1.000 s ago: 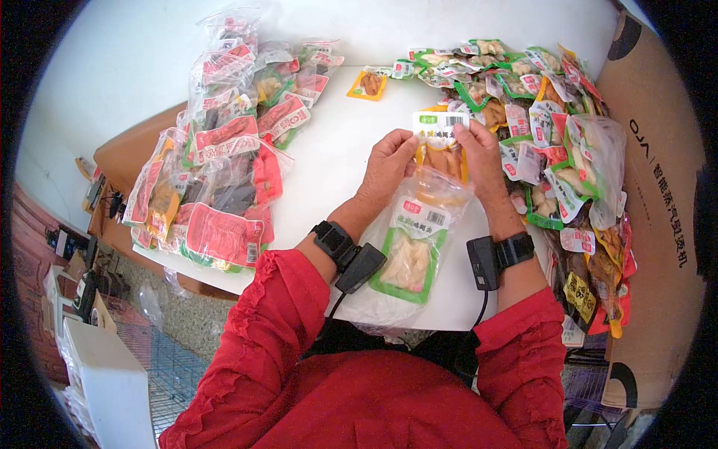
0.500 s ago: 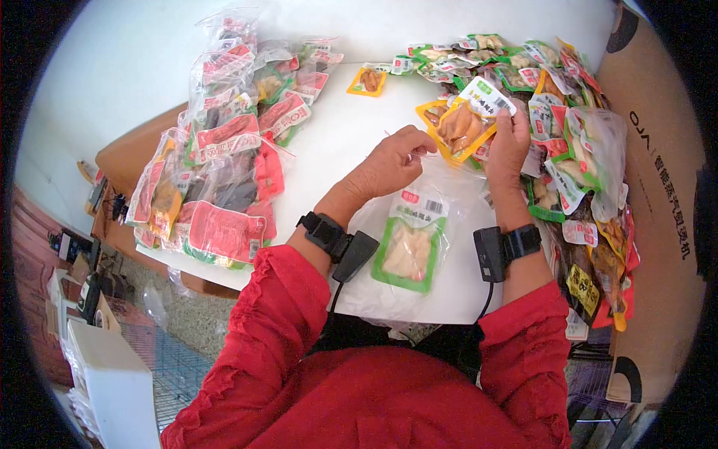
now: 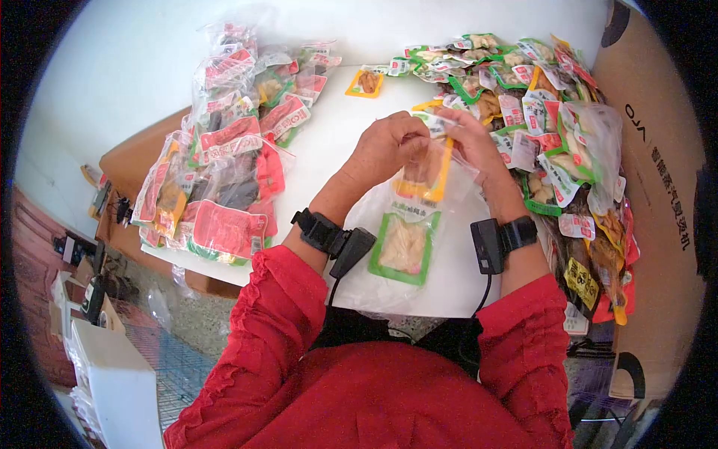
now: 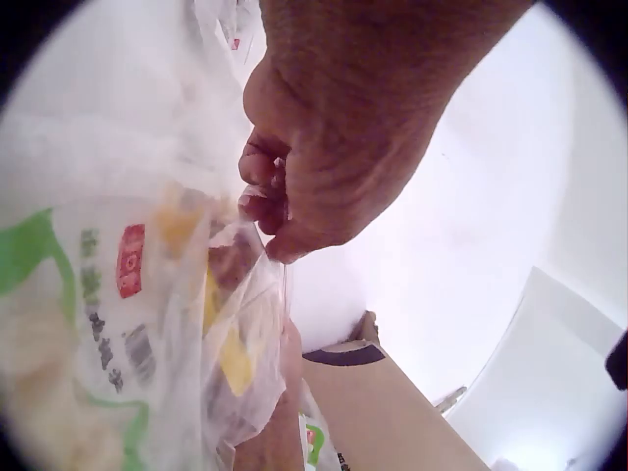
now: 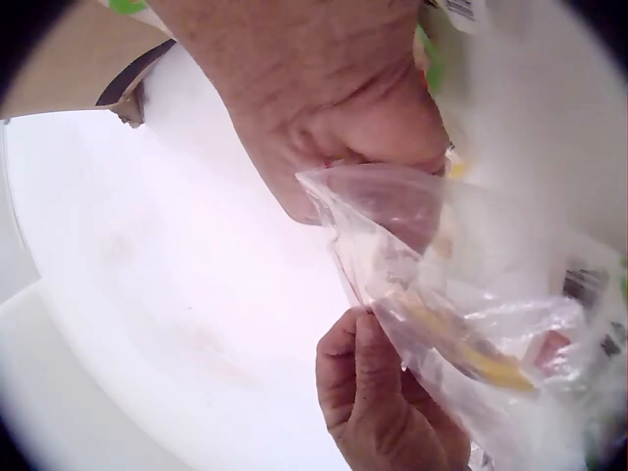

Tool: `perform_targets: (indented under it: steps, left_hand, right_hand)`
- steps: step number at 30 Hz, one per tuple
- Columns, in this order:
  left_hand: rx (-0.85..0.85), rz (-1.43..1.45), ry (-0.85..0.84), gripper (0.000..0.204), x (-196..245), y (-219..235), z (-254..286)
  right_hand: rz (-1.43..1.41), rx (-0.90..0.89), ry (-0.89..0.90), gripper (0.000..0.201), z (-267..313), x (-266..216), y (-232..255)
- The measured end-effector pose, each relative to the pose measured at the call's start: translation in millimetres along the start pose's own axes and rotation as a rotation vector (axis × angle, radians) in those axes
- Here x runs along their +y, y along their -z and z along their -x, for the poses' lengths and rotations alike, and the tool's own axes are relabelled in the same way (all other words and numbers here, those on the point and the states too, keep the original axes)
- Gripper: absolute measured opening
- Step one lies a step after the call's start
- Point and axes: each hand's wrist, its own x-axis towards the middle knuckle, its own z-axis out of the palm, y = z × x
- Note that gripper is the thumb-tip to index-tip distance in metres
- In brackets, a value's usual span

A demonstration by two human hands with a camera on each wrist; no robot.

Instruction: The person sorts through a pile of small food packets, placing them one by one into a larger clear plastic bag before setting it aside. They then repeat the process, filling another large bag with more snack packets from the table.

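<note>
My left hand (image 3: 389, 146) pinches the mouth edge of a clear plastic bag (image 4: 260, 383) between thumb and fingertips. The right hand (image 3: 471, 142) grips the white top end of a yellow-edged food packet (image 3: 422, 168), whose lower part sits within the bag's mouth. In the right wrist view, clear film covers part of the right hand, partly hiding its fingers. Inside the bag, nearer my body, lies a green-edged packet (image 3: 402, 243) with pale contents, flat on the white table (image 3: 318, 161).
Bagged packets (image 3: 224, 172) are heaped at the left. Loose packets (image 3: 538, 127) pile up at the right, beside a tall cardboard box (image 3: 651, 202). A single yellow-edged pouch (image 3: 365, 81) lies at the back of the table.
The right hand lifted the yellow-edged packet up and right, then brought it back down into the bag's mouth. My left hand let go of the packet and took the bag's edge.
</note>
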Motion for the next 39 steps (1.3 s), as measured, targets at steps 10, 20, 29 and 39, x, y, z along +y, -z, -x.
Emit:
perform_targets:
  steps: [10,20,29,39]
  left_hand:
    - [0.015,0.075,-0.055,0.007,11.5,-3.4,-13.7]
    - [0.247,0.216,0.153,0.009,-9.9,-14.9,-21.5]
    - [0.183,0.496,0.344,0.009,-40.7,-11.5,-12.6]
    - [0.021,0.602,0.420,0.006,-66.0,-17.1,0.2]
  right_hand:
    - [0.533,-0.735,-0.020,0.025,37.2,-14.3,-37.1]
    - [0.223,-0.184,-0.100,0.020,14.5,8.5,-14.8]
    - [0.855,-0.087,0.075,0.012,13.8,18.4,-16.4]
    - [0.807,-0.125,0.129,0.018,8.1,32.1,-9.3]
